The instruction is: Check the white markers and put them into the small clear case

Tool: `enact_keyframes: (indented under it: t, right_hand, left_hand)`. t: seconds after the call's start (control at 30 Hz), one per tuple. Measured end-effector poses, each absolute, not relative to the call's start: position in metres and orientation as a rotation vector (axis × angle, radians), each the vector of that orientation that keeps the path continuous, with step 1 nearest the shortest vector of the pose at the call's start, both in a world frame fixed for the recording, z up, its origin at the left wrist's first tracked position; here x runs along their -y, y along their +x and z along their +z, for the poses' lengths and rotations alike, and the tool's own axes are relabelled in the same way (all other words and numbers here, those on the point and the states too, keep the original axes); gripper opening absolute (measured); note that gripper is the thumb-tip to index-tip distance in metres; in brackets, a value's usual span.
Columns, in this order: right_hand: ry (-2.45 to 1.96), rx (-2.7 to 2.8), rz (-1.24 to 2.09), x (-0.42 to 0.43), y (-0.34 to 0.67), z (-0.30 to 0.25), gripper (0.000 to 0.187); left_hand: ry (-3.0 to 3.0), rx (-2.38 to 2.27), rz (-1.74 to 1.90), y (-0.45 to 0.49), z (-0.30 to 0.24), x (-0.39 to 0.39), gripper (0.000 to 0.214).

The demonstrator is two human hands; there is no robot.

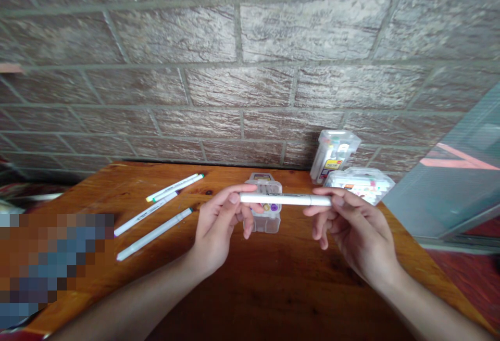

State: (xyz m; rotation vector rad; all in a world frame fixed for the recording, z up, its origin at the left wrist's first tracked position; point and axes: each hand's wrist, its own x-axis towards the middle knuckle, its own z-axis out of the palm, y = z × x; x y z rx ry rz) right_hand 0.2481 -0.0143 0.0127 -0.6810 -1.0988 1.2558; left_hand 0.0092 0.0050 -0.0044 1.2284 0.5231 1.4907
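Observation:
I hold a white marker level in front of me, one end in each hand. My left hand pinches its left end between thumb and fingers. My right hand grips the right end, where the cap sits. Just behind the marker, a small clear plastic case with coloured marker tips showing stands on the wooden table.
Several loose white markers lie on the table to the left. Two clear marker boxes stand at the back right: an upright one and a flat one. A brick wall rises right behind the table. A blurred patch covers the lower left.

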Motion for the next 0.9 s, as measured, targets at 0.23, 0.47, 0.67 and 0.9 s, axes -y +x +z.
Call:
enact_keyframes:
  t: [0.23,0.47,0.67,0.9]
  right_hand:
    - [-0.671,1.088,1.274,0.0165,0.2487,0.0132,0.02]
    - [-0.647,1.082,1.29,0.016,0.2485,0.0125,0.021]
    - [-0.621,1.083,1.3,0.0154,0.2495,0.0121,0.022]
    - [-0.602,1.086,1.298,0.0161,0.2487,0.0126,0.021]
  left_hand:
    - [1.22,-0.481,1.479,0.008,-0.0048,-0.0054,0.03]
    - [1.191,-0.454,1.476,0.0079,-0.0032,-0.0044,0.028]
    - [1.184,-0.423,1.47,0.0076,-0.0027,-0.0049,0.029]
    - [1.202,-0.395,1.461,0.0068,-0.0034,-0.0059,0.031]
